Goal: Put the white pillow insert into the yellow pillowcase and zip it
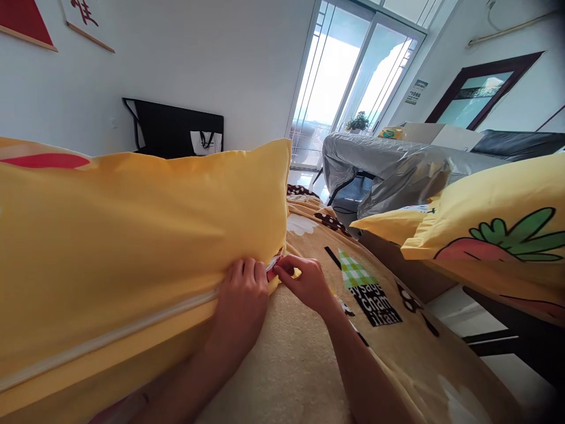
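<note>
A big yellow pillow (132,229) lies across a beige printed blanket (388,330) in front of me. A white zipper seam (132,327) runs along its lower edge. My left hand (242,300) rests on the pillow's corner, fingers curled and pressing the fabric by the end of the zipper. My right hand (306,280) is closed in a pinch at that same corner, thumb and fingers on a small piece at the zipper's end that I cannot make out clearly.
Two more yellow pillows (494,229), one with a carrot print, lie at the right. Behind them stands furniture under a grey cover (397,171). A glass sliding door (348,76) is at the back, a black bag (176,129) against the wall.
</note>
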Tool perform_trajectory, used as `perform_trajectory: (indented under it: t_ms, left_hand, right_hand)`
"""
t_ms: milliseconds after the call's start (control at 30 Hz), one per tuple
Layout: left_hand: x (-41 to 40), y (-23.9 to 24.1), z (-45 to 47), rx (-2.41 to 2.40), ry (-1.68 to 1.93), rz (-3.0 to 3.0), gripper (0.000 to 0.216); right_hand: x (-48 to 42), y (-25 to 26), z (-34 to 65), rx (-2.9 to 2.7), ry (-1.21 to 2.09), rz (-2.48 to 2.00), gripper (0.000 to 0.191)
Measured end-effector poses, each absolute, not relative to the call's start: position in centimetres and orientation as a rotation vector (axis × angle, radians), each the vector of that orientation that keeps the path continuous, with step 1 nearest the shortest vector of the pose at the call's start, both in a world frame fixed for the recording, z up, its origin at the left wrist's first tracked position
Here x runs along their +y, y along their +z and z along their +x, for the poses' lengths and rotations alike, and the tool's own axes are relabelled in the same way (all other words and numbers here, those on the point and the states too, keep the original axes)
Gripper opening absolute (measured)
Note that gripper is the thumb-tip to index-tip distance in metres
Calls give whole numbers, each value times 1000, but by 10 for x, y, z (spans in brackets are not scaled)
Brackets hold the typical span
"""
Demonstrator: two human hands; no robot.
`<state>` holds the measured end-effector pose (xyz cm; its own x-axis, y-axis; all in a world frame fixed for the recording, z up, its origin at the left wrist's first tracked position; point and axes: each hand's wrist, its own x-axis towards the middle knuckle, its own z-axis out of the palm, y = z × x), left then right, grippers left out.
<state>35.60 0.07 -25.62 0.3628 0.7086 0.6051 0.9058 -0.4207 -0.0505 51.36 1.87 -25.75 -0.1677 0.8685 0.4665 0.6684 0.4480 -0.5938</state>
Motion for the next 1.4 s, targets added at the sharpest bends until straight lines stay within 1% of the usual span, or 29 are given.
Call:
perform_trajectory:
  t_ms: [133,300,533,833,1100,1300,1400]
  left_hand:
    - [-6,-254,359,-1444,-655,-2296,17]
    - [-10,-254,360,-1411,-662,-2299,19]
    - [-12,-254,361,-1386,-649,-2278,18]
    - [-19,-257,365,-1356,-654,-2253,16]
    - [-20,-260,369,-1344,-666,-2297,20]
    - [-18,-257,365,-1403,-585,-2418,19]
    - [-18,-255,365,-1451,-548,-2452,18]
  right_hand:
    - [18,-259,513,-1877,352,-1334,15]
    - [14,-257,511,-1853,299,-1434,14]
    - [12,-253,508,-1786,121,-1544,20]
    - [18,-259,510,-1719,152,-1645,18]
    - [16,-257,505,-1746,36,-1814,13]
    - [12,-250,511,-1744,87,-1845,18]
    - [9,-249,510,-1740,53,-1866,17]
